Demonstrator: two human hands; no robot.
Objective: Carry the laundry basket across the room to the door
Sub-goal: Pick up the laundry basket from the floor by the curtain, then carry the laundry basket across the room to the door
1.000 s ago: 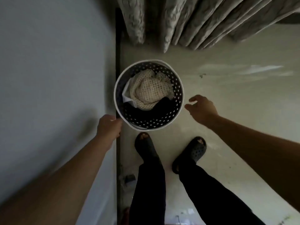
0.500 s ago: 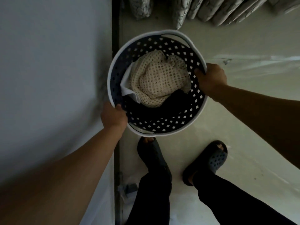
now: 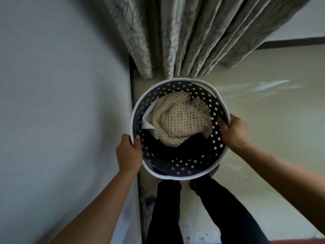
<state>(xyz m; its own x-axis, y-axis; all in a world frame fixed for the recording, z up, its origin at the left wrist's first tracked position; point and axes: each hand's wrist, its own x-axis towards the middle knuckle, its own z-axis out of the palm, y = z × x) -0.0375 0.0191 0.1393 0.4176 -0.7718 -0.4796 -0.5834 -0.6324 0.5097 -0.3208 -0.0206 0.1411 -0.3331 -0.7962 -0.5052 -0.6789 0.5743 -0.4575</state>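
A round laundry basket [image 3: 177, 176] with a white rim and a dark perforated wall is held up in front of my legs. Inside lie a cream knitted garment [image 3: 181, 120], a white cloth [image 3: 149, 120] and dark clothes [image 3: 168, 152]. My left hand [image 3: 129, 154] grips the rim at its near left, thumb inside the wall. My right hand [image 3: 232, 132] grips the rim on the right side, fingers hooked over the edge. The basket hides my feet.
A pale wall [image 3: 61, 111] runs close along the left, with a dark skirting strip [image 3: 132, 81] at its foot. Grey patterned curtains [image 3: 184, 36] hang straight ahead, down to the floor. Beige floor [image 3: 263, 120] spreads to the right.
My right hand went from open beside the basket to gripping its rim. Both hands lifted the basket off the floor, and it now hangs nearer my legs, covering my feet.
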